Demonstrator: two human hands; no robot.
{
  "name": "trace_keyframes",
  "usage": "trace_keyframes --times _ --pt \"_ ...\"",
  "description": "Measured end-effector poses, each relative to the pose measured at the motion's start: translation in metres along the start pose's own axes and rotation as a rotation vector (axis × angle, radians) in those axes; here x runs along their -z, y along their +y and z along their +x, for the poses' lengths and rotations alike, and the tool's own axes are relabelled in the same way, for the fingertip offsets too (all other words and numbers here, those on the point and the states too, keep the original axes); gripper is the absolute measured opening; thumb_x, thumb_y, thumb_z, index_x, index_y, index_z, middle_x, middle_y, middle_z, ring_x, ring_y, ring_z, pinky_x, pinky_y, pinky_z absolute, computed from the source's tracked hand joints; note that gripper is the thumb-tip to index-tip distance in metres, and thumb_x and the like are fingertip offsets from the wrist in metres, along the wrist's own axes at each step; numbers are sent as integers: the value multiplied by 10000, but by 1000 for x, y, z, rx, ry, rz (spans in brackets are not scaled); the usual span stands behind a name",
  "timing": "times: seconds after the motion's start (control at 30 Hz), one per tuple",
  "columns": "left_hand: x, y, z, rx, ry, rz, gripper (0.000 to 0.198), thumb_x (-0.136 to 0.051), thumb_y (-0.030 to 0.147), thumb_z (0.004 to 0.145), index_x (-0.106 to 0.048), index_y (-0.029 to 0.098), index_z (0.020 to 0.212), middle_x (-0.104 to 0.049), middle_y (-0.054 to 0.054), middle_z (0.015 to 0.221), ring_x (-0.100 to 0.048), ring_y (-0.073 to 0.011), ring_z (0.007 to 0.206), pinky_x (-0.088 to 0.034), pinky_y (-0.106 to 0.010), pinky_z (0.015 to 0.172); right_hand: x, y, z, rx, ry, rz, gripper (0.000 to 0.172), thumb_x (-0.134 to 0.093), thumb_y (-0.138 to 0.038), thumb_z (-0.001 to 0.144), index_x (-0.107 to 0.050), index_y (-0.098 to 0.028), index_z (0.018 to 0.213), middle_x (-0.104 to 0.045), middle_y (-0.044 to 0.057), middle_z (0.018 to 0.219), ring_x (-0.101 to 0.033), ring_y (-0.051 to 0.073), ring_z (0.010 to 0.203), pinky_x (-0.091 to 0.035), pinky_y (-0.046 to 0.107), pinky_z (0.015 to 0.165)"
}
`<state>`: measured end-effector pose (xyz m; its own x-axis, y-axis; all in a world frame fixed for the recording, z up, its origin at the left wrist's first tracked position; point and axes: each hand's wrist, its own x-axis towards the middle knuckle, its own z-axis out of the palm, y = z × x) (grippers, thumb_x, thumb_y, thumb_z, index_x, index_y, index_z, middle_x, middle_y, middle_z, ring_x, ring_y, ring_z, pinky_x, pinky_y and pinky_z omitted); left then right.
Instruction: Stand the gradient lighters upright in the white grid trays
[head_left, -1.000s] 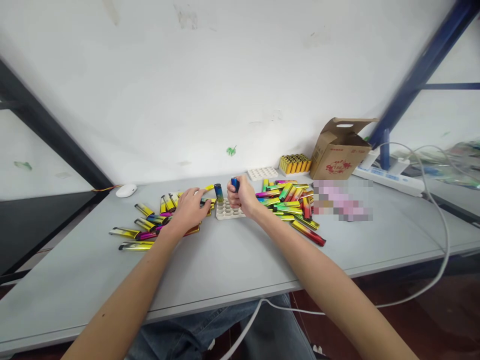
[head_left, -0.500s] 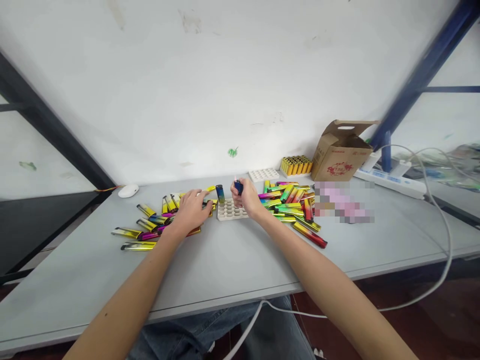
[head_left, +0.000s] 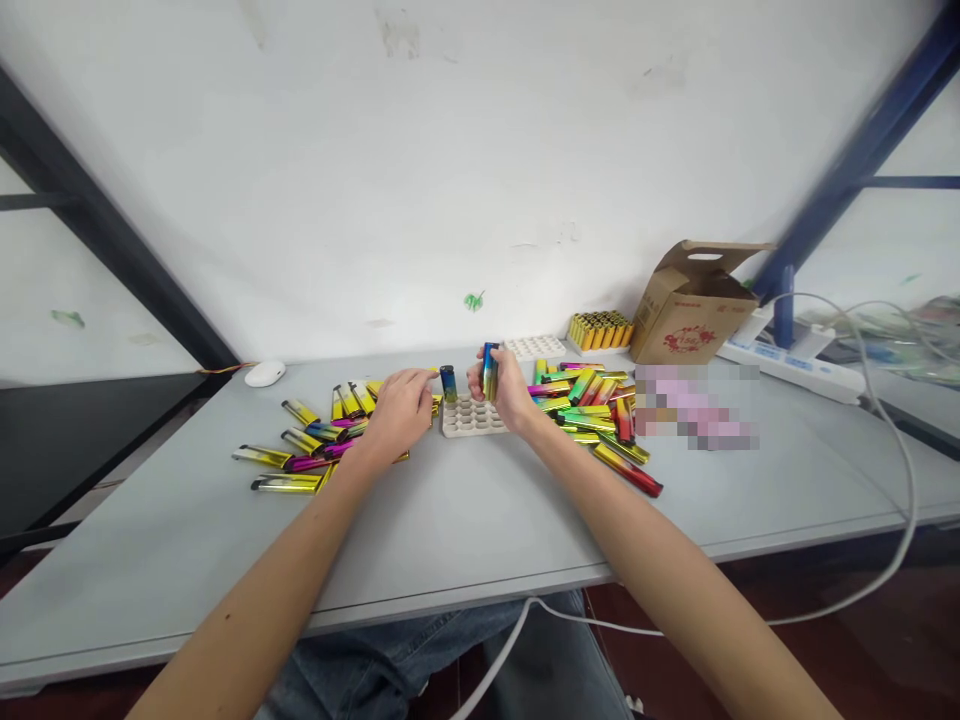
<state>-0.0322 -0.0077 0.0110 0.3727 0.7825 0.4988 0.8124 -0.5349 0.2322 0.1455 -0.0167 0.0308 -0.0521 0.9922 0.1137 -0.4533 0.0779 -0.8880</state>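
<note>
My right hand (head_left: 507,388) is wrapped round a shiny blue-and-yellow tube (head_left: 490,370), lighter-like in shape, held upright above the white honeycomb tray (head_left: 469,422). Another blue-and-yellow tube (head_left: 448,383) stands upright in that tray at its back left corner. To the left, my left hand (head_left: 403,412) is over the right end of a pile of shiny tubes (head_left: 304,443), mostly yellow with some magenta. Its fingers are curled downward, and whatever lies under them is hidden.
Right of the tray is a second pile of red, green and yellow tubes (head_left: 589,410). Behind are another white tray (head_left: 536,347), a tray of upright yellow cylinders (head_left: 600,330) and an open cardboard box (head_left: 682,320). A power strip (head_left: 795,370) and a white cable (head_left: 904,490) are at right.
My right hand has turned the blue-and-yellow tube so its side now shows. My left hand's fingers, earlier spread over the left pile, have curled in. The whole view has shifted slightly.
</note>
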Motion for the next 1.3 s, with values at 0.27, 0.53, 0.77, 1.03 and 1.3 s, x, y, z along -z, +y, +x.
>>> trace_keyframes --times 0.27,0.53,0.77,1.03,1.3 --pt "-2 4 0 -25 -33 -53 347 -356 207 925 -621 176 1147 -693 -95 1138 -613 -262 1100 -441 -419 967 11 6 9 269 86 -381 331 -467 -505 881 -577 -198 827 -637 15 860 -602 143 869 -462 261 790" --pt "-2 1 0 -71 -17 -28 274 -410 233 921 -631 182 1074 -711 -87 1056 -631 -258 1031 -437 -428 949 16 8 8 307 -71 -557 316 -674 -415 766 -714 -172 964 -729 61 975 -648 189 838 -492 346 846" --pt "-1 5 -1 -64 -53 -11 280 -419 214 902 -628 174 1084 -705 -97 1072 -615 -272 1064 -436 -438 954 26 18 14 302 -73 -775 333 -655 -296 790 -684 -164 1095 -724 61 932 -659 171 804 -513 319 770" --pt "-4 1 0 -30 -79 30 276 -442 250 901 -653 196 1072 -701 -95 1093 -611 -279 1084 -421 -472 983 28 12 12 410 -79 -910 212 -677 -235 786 -704 -170 986 -741 50 935 -678 163 792 -519 297 754" --pt "5 -2 -4 63 -140 144 393 -307 168 938 -643 207 1137 -657 -109 1215 -502 -300 1255 -285 -630 1085 29 15 11 363 -81 -1015 198 -656 -236 826 -711 -169 1004 -758 63 971 -699 199 935 -508 317 837"
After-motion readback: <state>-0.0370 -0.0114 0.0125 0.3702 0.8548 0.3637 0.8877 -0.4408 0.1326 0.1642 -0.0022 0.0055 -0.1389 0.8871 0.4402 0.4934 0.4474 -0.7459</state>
